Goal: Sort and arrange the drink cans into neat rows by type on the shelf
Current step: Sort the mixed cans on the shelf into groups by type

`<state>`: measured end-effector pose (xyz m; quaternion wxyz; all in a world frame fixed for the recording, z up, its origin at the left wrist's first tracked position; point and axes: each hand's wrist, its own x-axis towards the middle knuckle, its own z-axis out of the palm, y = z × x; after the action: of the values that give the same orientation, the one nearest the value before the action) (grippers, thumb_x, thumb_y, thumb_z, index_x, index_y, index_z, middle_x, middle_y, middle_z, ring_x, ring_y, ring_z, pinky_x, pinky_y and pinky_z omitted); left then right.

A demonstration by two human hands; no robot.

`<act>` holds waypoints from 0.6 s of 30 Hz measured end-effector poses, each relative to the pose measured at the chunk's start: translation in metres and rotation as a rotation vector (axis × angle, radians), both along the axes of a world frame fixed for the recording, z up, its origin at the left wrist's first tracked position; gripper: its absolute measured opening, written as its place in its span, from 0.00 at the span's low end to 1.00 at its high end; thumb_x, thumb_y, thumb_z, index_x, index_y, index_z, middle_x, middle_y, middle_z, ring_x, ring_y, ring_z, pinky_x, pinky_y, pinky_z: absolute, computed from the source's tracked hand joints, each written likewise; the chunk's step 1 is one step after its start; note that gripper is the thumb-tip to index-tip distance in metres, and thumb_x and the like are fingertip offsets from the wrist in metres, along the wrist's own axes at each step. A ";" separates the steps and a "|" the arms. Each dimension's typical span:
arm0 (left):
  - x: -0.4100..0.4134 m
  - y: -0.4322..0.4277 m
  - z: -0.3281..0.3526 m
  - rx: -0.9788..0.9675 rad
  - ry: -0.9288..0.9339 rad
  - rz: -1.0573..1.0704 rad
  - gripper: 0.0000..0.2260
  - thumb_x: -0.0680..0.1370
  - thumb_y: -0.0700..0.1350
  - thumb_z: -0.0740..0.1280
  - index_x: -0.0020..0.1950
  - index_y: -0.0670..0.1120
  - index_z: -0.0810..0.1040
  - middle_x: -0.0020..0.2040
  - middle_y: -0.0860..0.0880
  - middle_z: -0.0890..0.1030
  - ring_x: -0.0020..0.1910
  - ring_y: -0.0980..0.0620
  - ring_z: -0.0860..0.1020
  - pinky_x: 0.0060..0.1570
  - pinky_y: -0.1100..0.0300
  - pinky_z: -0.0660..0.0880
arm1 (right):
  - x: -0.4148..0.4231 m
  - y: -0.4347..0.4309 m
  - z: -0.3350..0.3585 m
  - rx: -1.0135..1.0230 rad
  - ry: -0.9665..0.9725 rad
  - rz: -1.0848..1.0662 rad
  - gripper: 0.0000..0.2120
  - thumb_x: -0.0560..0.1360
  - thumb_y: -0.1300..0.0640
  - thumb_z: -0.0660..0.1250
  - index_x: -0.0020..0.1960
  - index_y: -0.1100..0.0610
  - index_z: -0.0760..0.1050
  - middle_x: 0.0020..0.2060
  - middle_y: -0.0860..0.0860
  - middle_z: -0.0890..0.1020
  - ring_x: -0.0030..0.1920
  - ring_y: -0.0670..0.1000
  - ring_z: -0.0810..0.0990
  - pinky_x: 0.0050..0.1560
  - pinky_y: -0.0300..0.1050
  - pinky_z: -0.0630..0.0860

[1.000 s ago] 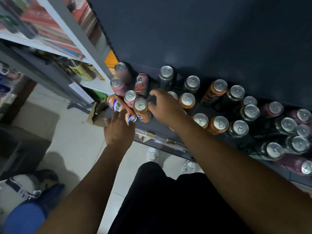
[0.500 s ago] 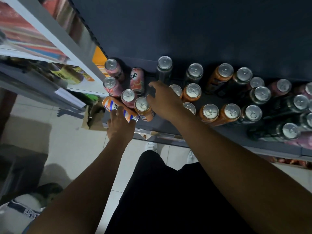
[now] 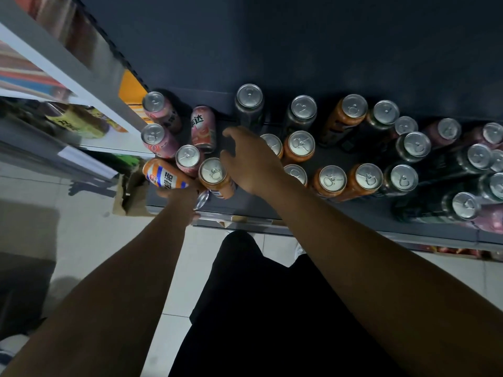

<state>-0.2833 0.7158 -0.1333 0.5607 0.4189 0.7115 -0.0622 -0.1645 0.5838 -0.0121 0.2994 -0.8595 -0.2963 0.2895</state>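
Many drink cans stand mixed on a dark grey shelf [image 3: 245, 206]. Pink cans [image 3: 152, 134] cluster at the left, and one pink can [image 3: 202, 129] lies on its side. Orange cans [image 3: 332, 179] fill the middle. Dark cans [image 3: 413, 144] stand at the back and right. My left hand [image 3: 179, 198] grips an orange-and-white can [image 3: 166, 176] lying tilted at the shelf's front left corner. My right hand [image 3: 250, 161] hovers over the middle cans next to an upright orange can [image 3: 213, 172], thumb and fingers curved apart. Whether it holds anything is hidden.
A white shelving unit [image 3: 81, 63] with other goods stands close on the left. An open cardboard box [image 3: 130, 195] sits on the tiled floor below the shelf corner. A clear price rail [image 3: 245, 219] runs along the shelf's front edge.
The view has drifted up and to the right. My left hand has wrapped further round the lying orange-and-white can. My right hand stays over the same cans.
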 end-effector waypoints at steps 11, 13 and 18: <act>-0.031 -0.004 0.018 0.214 -0.016 -0.042 0.31 0.70 0.51 0.77 0.67 0.47 0.66 0.54 0.45 0.78 0.43 0.46 0.83 0.34 0.53 0.82 | 0.013 0.040 -0.019 -0.010 0.056 0.037 0.17 0.80 0.53 0.64 0.68 0.54 0.75 0.64 0.54 0.80 0.64 0.57 0.78 0.61 0.48 0.74; -0.039 -0.007 0.026 0.255 0.011 -0.058 0.29 0.68 0.52 0.77 0.65 0.48 0.71 0.56 0.44 0.80 0.46 0.44 0.84 0.34 0.51 0.84 | 0.016 0.041 -0.022 -0.020 0.081 0.022 0.18 0.80 0.53 0.64 0.69 0.54 0.74 0.66 0.53 0.80 0.65 0.56 0.78 0.63 0.48 0.74; -0.052 -0.013 0.043 0.344 0.037 -0.061 0.27 0.71 0.50 0.76 0.68 0.48 0.74 0.60 0.44 0.75 0.42 0.47 0.81 0.36 0.51 0.84 | 0.024 0.055 -0.027 -0.029 0.103 0.021 0.19 0.80 0.52 0.64 0.69 0.57 0.73 0.62 0.55 0.82 0.62 0.57 0.80 0.60 0.47 0.75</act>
<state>-0.3353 0.7030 -0.0907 0.4654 0.5290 0.7087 0.0358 -0.1407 0.6390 -0.0389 0.2986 -0.8447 -0.2849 0.3408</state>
